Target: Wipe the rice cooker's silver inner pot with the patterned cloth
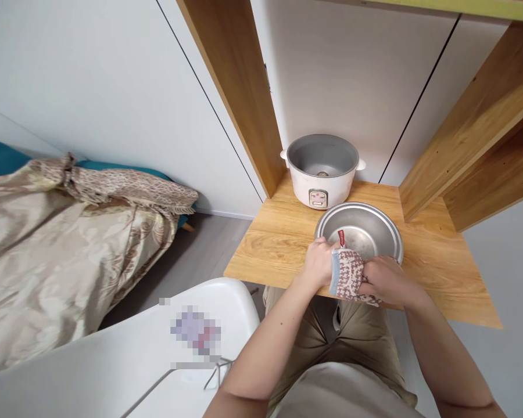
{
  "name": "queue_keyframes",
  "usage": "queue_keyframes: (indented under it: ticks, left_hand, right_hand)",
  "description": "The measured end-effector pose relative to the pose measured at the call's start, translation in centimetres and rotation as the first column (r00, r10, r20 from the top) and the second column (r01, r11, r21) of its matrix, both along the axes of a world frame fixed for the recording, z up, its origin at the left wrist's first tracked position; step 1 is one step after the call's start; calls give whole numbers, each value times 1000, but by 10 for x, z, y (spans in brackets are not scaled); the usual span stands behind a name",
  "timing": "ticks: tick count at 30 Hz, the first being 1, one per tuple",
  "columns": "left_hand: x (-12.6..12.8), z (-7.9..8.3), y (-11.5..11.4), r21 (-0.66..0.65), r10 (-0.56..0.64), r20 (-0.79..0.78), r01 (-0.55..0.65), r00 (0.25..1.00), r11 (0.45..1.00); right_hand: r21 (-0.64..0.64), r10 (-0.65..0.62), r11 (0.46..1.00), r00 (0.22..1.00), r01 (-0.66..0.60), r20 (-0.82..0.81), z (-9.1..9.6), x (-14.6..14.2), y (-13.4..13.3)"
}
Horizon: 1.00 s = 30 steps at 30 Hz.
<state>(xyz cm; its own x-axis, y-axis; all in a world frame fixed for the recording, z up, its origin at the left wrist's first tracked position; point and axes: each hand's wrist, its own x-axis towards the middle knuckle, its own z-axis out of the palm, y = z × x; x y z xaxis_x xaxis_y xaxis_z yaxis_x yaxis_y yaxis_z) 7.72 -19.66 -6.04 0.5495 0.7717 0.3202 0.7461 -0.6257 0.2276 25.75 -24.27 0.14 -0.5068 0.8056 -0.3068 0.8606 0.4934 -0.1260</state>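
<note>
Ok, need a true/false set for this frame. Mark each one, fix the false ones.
1. The white cooker stands on the wooden shelf. True.
2. A lid covers the cooker. False: it is uncovered and its grey inside shows.
3. The right hand has its grip on the patterned cloth. True.
4. The left hand is on the cooker. False: it is at the cloth, by the near side of the metal bowl.
5. The cloth is plain green. False: it has a brownish-and-white pattern with a blue-grey edge.
</note>
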Motion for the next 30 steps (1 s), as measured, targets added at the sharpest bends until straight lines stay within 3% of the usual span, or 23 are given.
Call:
queue_keyframes:
  ticks: [6, 15, 23, 30]
  left_hand:
    - [1, -5, 5, -41, 41, -31, -42, 999, 998]
    - [0, -1, 0, 11, 10, -24, -9, 1000, 1000]
    - [1, -8, 4, -35, 52, -1, -52, 999, 998]
    - [-1, 0, 1, -8, -15, -39, 15, 999, 1000]
  right_hand:
    - [84, -54, 995, 999, 54, -2, -9, -13, -9]
    - [-42, 23, 999, 998, -26, -55, 2, 3, 4]
    - [37, -37, 999, 999, 38, -26, -5, -13, -6]
    - [-22, 23, 999, 999, -24, -44, 1, 2, 0]
